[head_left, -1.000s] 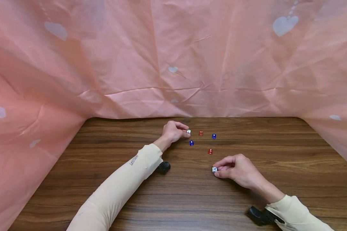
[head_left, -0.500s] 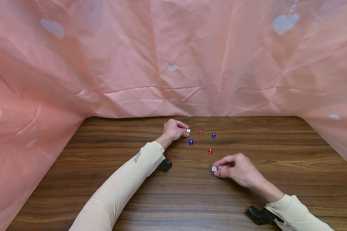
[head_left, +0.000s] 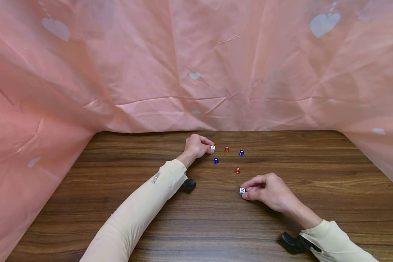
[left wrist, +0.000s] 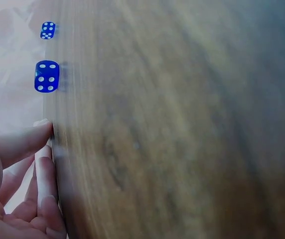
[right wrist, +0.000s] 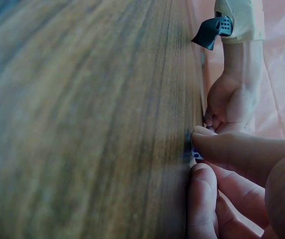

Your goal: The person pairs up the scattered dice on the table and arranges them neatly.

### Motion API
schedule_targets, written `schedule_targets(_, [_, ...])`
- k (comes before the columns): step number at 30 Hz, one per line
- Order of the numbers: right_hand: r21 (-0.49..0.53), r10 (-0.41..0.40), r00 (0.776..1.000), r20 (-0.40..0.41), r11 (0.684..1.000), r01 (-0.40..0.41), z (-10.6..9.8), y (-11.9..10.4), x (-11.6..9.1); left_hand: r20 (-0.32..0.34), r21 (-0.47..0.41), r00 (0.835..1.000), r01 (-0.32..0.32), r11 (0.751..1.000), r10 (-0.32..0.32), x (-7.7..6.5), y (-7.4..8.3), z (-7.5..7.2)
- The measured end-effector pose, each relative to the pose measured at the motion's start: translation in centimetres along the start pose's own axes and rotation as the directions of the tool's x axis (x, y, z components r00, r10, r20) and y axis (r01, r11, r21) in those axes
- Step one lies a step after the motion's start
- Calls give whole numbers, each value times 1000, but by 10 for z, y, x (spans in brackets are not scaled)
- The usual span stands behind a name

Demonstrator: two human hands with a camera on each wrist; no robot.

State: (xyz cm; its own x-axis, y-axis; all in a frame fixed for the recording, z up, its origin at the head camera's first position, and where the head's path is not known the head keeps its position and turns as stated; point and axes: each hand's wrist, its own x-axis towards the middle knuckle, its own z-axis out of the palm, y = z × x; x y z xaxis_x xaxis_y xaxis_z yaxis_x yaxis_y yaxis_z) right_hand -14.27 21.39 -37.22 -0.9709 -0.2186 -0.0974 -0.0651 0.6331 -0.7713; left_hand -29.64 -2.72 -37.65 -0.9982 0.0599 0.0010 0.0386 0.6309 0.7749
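Toward the back of the table, my left hand (head_left: 196, 146) pinches a white die (head_left: 213, 147) between thumb and fingertips. My right hand (head_left: 271, 192), nearer the front, pinches another white die (head_left: 242, 190) that shows five dots on top. In the right wrist view this die (right wrist: 197, 153) is mostly covered by the thumb and fingers. Between the hands lie a red die (head_left: 227, 149), a blue die (head_left: 241, 153), a second blue die (head_left: 215, 160) and a second red die (head_left: 237, 170). Two blue dice, a near one (left wrist: 47, 76) among them, show past the left fingers in the left wrist view.
The dice lie on a dark wood-grain table (head_left: 196, 225). Pink curtain fabric (head_left: 196, 105) with pale hearts hangs along the back and both sides. Black devices sit at the left wrist (head_left: 189, 185) and the right wrist (head_left: 294, 243).
Both hands keep their pinch on the white dice, and the loose dice stay put. The left forearm has shifted slightly rightward, and the whole head view has drifted a little.
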Motion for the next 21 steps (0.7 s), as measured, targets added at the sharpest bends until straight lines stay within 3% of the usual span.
schedule_targets(21, [7, 1, 1000, -10, 1000, -1, 1, 2, 2, -17, -44, 1000, 19, 999, -20, -6, -1, -5])
